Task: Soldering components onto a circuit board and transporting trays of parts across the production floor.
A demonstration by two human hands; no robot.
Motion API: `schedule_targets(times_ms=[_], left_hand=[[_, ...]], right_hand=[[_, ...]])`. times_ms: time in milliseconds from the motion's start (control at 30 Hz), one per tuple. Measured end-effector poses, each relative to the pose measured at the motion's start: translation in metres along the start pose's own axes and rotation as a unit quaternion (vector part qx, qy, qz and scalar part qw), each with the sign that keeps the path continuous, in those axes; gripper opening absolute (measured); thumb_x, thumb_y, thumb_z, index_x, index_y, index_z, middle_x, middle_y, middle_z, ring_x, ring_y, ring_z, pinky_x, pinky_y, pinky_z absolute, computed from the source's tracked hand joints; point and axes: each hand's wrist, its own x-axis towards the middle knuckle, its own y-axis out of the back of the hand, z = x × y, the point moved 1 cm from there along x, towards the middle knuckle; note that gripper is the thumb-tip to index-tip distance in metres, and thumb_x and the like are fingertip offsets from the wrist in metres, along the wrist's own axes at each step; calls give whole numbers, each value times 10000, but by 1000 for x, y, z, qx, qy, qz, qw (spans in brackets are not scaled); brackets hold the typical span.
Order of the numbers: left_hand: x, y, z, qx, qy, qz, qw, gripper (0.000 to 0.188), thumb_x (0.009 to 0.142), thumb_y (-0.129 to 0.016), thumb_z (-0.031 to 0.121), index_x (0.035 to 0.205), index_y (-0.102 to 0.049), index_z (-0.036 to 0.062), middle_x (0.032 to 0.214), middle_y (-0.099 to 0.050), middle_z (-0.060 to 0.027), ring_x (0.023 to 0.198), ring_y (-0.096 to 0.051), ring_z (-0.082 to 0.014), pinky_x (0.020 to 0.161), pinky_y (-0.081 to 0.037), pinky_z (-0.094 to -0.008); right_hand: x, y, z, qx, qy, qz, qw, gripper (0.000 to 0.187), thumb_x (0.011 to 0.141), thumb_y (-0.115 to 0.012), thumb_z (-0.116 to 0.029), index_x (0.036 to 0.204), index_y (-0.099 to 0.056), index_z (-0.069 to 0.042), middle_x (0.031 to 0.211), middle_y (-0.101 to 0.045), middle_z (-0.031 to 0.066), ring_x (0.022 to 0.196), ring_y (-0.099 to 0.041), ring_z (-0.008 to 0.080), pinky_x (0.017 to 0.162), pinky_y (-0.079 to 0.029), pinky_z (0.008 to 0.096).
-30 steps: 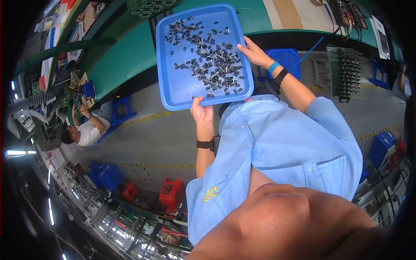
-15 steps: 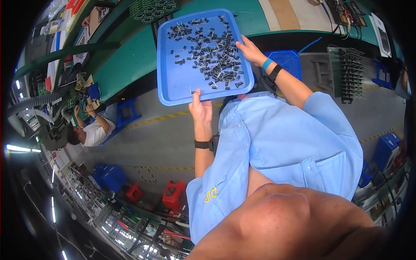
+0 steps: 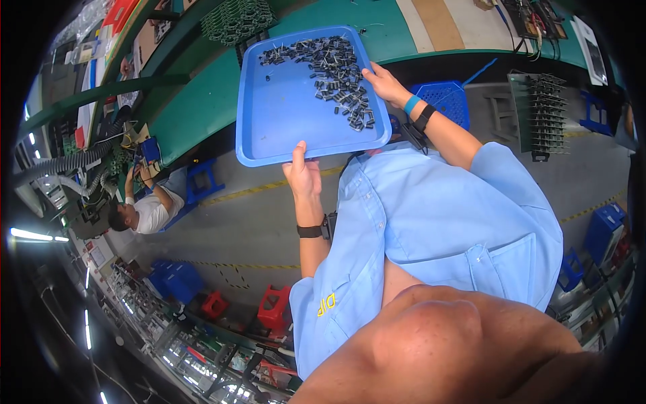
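Note:
A blue plastic tray (image 3: 282, 128) is held up in front of me with both hands. My left hand (image 3: 303, 174) grips its near edge, the thumb over the rim and the fingers underneath. At the right side, my right hand (image 3: 386, 83) is closed on the rim, its fingers partly hidden below. Many small black cylindrical capacitors (image 3: 336, 77) with thin wire leads lie heaped along the tray's far and right sides. One lone capacitor (image 3: 268, 78) sits apart toward the left.
A green-topped workbench (image 3: 195, 111) runs behind the tray, with a stack of green mesh-like parts (image 3: 239, 19). To the right are a blue basket (image 3: 441, 101) and a rack of boards (image 3: 544, 111). A co-worker (image 3: 151, 205) sits at left. Red stools (image 3: 274, 306) stand behind.
The capacitors have slid toward the tray's far and right sides, baring its left and near part. The tray has shifted slightly left, still in both hands.

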Motion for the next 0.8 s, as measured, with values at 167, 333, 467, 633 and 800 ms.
schedule_targets(times_ms=[167, 333, 467, 633, 800], left_hand=[[2, -15, 21, 22, -9, -1, 1000, 503, 983, -573, 29, 1467, -439, 61, 1354, -553, -114, 1205, -590, -251, 980, -541, -485], [1, -26, 31, 29, -4, -2, 1000, 534, 977, -584, 39, 1480, -410, 68, 1367, -535, -116, 1205, -588, -258, 938, -560, -489], [-2, -31, 39, 38, -6, -16, 999, 533, 973, -592, 47, 1475, -413, 65, 1379, -527, -120, 1207, -587, -259, 936, -566, -489], [-5, -40, 44, 50, -7, -27, 998, 538, 973, -595, 51, 1478, -411, 63, 1385, -523, -121, 1211, -586, -261, 949, -565, -495], [-7, -41, 39, 53, -4, -24, 998, 547, 973, -601, 53, 1484, -405, 60, 1384, -525, -124, 1218, -588, -264, 954, -569, -491]], right_hand=[[-4, 0, -9, 18, -31, -3, 999, 590, 1081, -497, -354, 1508, -416, 45, 1433, -566, 207, 1279, -564, 260, 1053, -461, 381], [-3, 0, -11, 17, -60, -1, 998, 559, 1100, -469, -348, 1552, -400, -27, 1312, -603, 118, 1106, -580, 160, 942, -502, 332], [-9, -2, -23, 60, -70, -11, 996, 555, 1100, -471, -336, 1555, -392, -29, 1300, -603, 113, 1087, -588, 163, 927, -509, 328], [-8, 5, -25, 89, -102, -37, 990, 547, 1099, -475, -315, 1559, -384, -32, 1277, -605, 110, 1083, -589, 162, 915, -517, 328], [-12, 10, -28, 71, -101, -40, 992, 539, 1098, -481, -292, 1560, -382, -33, 1267, -607, 107, 1080, -594, 159, 915, -524, 336]])
